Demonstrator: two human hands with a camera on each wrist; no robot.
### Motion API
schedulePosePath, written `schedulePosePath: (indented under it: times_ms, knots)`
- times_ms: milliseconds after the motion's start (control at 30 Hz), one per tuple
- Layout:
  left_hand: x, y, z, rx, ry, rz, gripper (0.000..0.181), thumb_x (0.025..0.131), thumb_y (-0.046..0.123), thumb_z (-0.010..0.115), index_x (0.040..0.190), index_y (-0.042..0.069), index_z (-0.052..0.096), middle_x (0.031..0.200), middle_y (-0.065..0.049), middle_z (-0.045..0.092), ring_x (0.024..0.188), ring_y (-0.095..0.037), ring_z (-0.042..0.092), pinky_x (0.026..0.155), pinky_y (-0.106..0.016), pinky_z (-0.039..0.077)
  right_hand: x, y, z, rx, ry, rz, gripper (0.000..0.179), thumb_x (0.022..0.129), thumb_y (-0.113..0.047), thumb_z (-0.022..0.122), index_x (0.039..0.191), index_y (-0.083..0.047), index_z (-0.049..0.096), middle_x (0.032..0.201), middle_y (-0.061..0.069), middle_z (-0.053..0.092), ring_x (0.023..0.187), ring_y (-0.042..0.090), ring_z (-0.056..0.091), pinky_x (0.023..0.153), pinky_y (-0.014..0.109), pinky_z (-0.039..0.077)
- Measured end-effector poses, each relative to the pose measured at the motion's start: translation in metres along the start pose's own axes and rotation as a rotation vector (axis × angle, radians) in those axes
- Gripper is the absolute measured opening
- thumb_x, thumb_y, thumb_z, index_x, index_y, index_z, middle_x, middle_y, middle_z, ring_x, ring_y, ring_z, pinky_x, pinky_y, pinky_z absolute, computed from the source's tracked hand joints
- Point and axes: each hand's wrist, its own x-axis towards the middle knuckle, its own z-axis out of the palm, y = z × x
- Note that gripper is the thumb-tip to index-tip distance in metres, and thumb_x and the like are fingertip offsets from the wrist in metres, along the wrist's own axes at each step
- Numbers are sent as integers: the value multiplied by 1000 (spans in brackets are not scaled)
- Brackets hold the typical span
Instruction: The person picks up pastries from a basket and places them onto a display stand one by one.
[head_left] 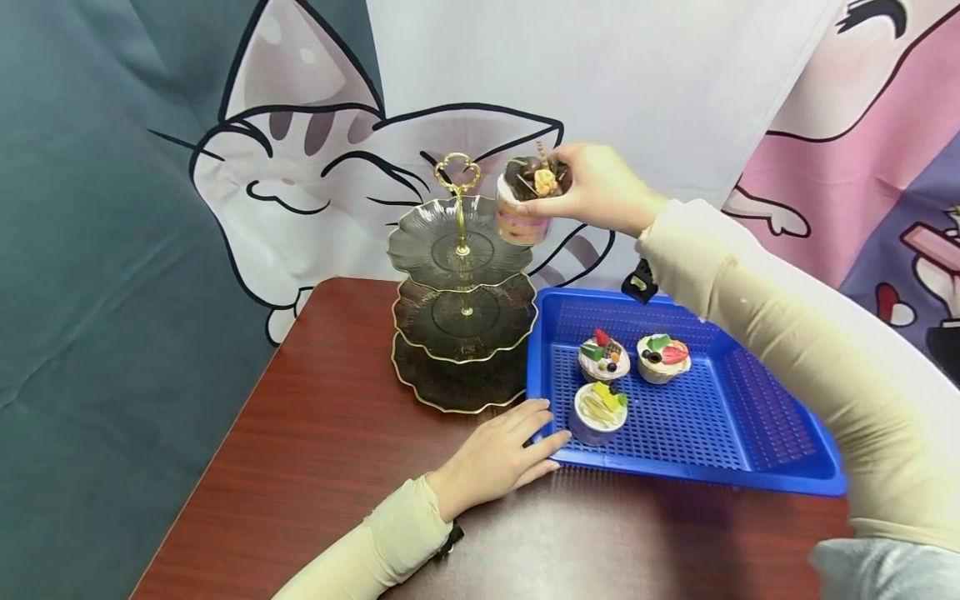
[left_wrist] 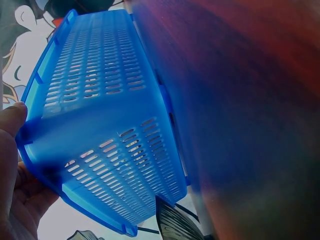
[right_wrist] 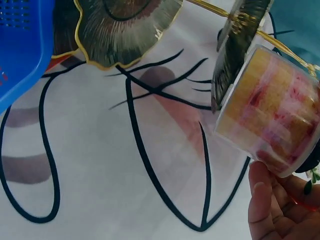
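Note:
My right hand (head_left: 600,187) pinches a clear cup of layered cake (head_left: 522,218) with dark chocolate topping. In the head view this dessert cup is beside and partly in front of the top tier (head_left: 427,246) of a three-tier cake stand, above the blue basket. The right wrist view shows its pink and yellow layers (right_wrist: 272,107), with fingers (right_wrist: 262,200) at its topping end. My left hand (head_left: 498,454) rests on the near left corner of the blue basket (head_left: 705,475), fingers fairly straight over the rim; the left wrist view shows the thumb (left_wrist: 12,117) touching that rim.
Inside the basket are a cupcake with strawberry (head_left: 663,358), another fruit-topped cupcake (head_left: 603,358) and a cup dessert with yellow topping (head_left: 598,412). The stand's gold handle (head_left: 457,173) rises above its tiers. A cat-print curtain (head_left: 300,192) hangs behind the brown table (head_left: 300,433).

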Motion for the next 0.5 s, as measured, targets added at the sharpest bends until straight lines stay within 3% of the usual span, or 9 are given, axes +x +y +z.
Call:
schedulePosePath:
  times_ms: [233,500]
  knots:
    - [2,1,-1,-4,-8,-5,34,93,40,61,120,20,66,118,-8,65,122,-24,57,105,-32,46,17,-7,13,14,17,-18,52,79,-47,73,110,-7,64,91,8,65,80,21,56,70,30,42]
    - [1,2,0,8,-16,0,34,94,40,58,121,20,65,117,-7,64,123,-23,56,106,-32,45,32,-15,23,21,-24,-19,55,79,-47,73,114,-6,64,97,10,68,85,23,60,78,37,48]
